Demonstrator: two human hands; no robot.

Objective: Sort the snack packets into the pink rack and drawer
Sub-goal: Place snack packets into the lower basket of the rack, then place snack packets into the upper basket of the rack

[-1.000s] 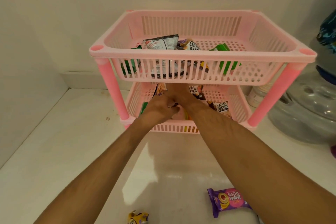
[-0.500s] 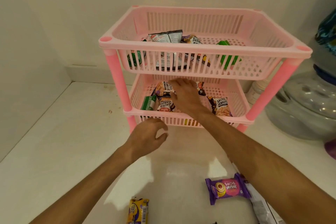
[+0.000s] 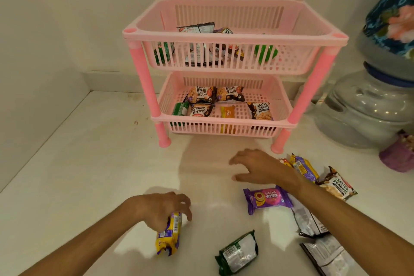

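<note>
The two-tier pink rack (image 3: 235, 38) stands at the back of the white counter. Its lower basket (image 3: 224, 129) holds several salted peanut packets (image 3: 261, 111) and an orange packet (image 3: 227, 112); the upper tier holds several more packets. My left hand (image 3: 160, 209) curls over a yellow and purple biscuit packet (image 3: 169, 234) lying on the counter. My right hand (image 3: 262, 169) hovers open, fingers spread, in front of the rack. Near it lie a purple Jim Jam packet (image 3: 267, 199), a yellow and purple packet (image 3: 303, 167), a peanut packet (image 3: 337, 185) and a green packet (image 3: 238, 253).
A large water jar (image 3: 367, 110) with a floral cloth cover (image 3: 394, 9) stands right of the rack. A purple cup (image 3: 396, 157) sits beside it. Silver and black packets (image 3: 309, 222) lie at the front right. A wall closes the counter on the left.
Both hands have drawn back out of the lower basket toward me. The left hand has come down onto the yellow and purple packet; the right hand now hovers over the counter.
</note>
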